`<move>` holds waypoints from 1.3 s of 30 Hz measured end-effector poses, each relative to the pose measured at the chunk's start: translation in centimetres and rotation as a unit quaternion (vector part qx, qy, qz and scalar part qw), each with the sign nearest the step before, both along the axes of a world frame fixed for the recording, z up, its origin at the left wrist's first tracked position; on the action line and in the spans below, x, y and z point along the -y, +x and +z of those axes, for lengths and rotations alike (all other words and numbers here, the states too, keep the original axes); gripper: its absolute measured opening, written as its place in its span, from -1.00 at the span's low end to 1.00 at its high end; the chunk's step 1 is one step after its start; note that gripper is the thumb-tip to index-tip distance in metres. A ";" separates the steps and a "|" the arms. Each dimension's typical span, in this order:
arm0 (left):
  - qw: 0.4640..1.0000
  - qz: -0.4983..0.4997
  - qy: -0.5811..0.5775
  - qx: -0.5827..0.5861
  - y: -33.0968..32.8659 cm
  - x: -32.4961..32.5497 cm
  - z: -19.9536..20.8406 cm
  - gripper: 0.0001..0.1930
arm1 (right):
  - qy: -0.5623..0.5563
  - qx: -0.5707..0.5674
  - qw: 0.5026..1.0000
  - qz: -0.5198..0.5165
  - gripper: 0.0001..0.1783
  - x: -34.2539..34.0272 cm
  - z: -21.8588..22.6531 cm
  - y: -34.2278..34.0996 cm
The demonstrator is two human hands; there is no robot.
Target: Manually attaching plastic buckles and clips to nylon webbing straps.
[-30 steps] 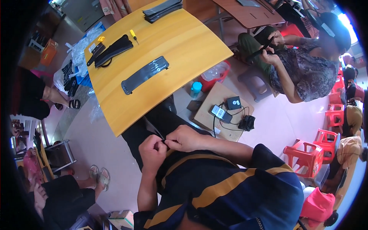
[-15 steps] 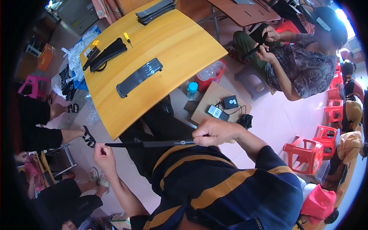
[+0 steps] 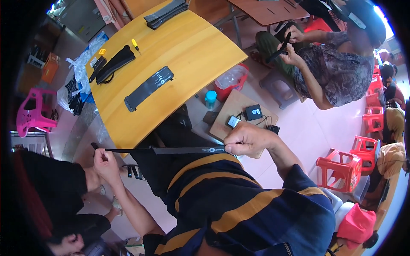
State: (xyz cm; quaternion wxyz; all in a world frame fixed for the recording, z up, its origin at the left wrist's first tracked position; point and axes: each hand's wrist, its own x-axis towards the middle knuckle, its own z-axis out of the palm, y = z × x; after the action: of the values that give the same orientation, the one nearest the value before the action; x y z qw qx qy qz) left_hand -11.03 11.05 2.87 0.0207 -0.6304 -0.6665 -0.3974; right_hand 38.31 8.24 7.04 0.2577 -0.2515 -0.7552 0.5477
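Observation:
A narrow black strap [image 3: 179,151] with pale printing near its right end is stretched level across my lap, just off the near edge of the yellow table [image 3: 200,47]. My left hand [image 3: 106,165] is closed on its left end, and a short dark tip pokes out beyond the fingers. My right hand [image 3: 247,139] grips the other end in a fist with the thumb pressed on it. On the tabletop lie a flat dark printed strip [image 3: 149,88], a bundle of black straps [image 3: 116,64], a small yellow-handled tool [image 3: 135,44] and a stack of dark strips [image 3: 165,14].
Right of the table stand a red bin [image 3: 232,83], a turquoise-lidded bottle [image 3: 210,99] and a low wooden board [image 3: 232,109] with cabled devices. A seated co-worker [image 3: 329,64] handles a black strip. Red stools [image 3: 339,168] are at right, a pink stool [image 3: 36,111] at left.
Both hands have risen slightly with the taut strap; the left has moved a little left, the right a little right. A person at the left has stepped nearer.

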 end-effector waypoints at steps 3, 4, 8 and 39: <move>0.999 0.010 0.006 -0.029 1.6 -1.3 1.3 -0.90 | -0.007 0.013 1.000 -0.006 -0.60 0.5 -0.1 0.6; 0.999 0.019 -0.005 -0.028 2.0 -1.7 1.7 -0.89 | -0.010 0.025 1.000 -0.010 -0.60 0.6 -0.1 0.8; 0.999 0.019 -0.026 0.019 1.0 -2.6 0.7 -0.87 | 0.072 -0.027 0.997 -0.027 -0.55 0.8 0.2 -0.6; 0.562 -0.368 -0.024 0.740 -0.7 1.2 2.6 -0.74 | 0.042 -0.061 0.996 -0.040 -0.66 -0.9 0.3 0.1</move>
State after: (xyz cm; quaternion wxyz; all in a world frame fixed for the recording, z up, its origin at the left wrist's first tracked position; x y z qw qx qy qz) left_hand -11.73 9.83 5.52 -0.6429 -0.3066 -0.1674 -0.6817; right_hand 38.45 9.11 7.29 0.3354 -0.2366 -0.7499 0.5187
